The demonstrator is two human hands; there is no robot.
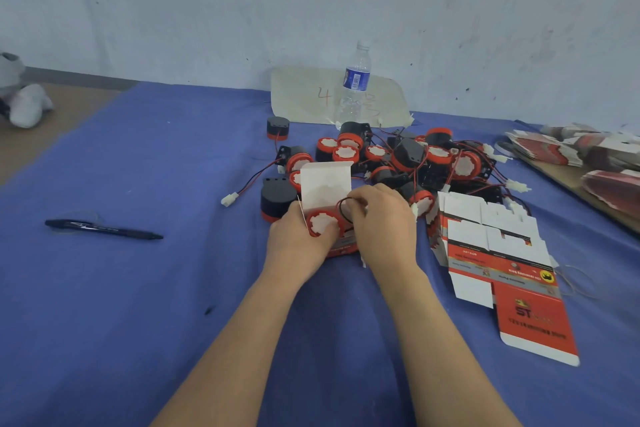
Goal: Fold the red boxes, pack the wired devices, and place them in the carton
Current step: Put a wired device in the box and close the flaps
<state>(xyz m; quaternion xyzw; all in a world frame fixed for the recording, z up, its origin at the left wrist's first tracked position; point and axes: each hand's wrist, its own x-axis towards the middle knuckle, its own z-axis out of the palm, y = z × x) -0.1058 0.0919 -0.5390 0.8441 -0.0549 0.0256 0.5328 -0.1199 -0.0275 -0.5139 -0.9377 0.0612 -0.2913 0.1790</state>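
Two bare forearms reach up from the bottom edge over the blue cloth (138, 305) to the centre of the frame. There the left hand (299, 239) wraps its fingers round an opened red box (325, 184), whose white lid flap stands upright. A wired device (323, 222) sits in the box mouth, red-rimmed face toward the camera. The right hand (386, 222), touching the box from the right side, pinches a coiled loop of the device's black wire (344, 210) between thumb and fingertips, just above the opening.

The wire looks springy. If the pinch slackens before the loop is tucked behind the device, I expect it to uncoil and jam the lid. A hard push could crease the thin card walls.

Right of centre lie flat red boxes (498, 253), fanned and overlapping; a pen (104, 229) lies at mid left. Beyond the hands is the pile of wired devices (415, 159), leads tangled, so lifting one may drag its neighbours. A water bottle (355, 87) stands behind it, before a paper sheet (304, 97) leaning on the wall. More flattened boxes (588, 152) are stacked at the right edge. No carton is in view.
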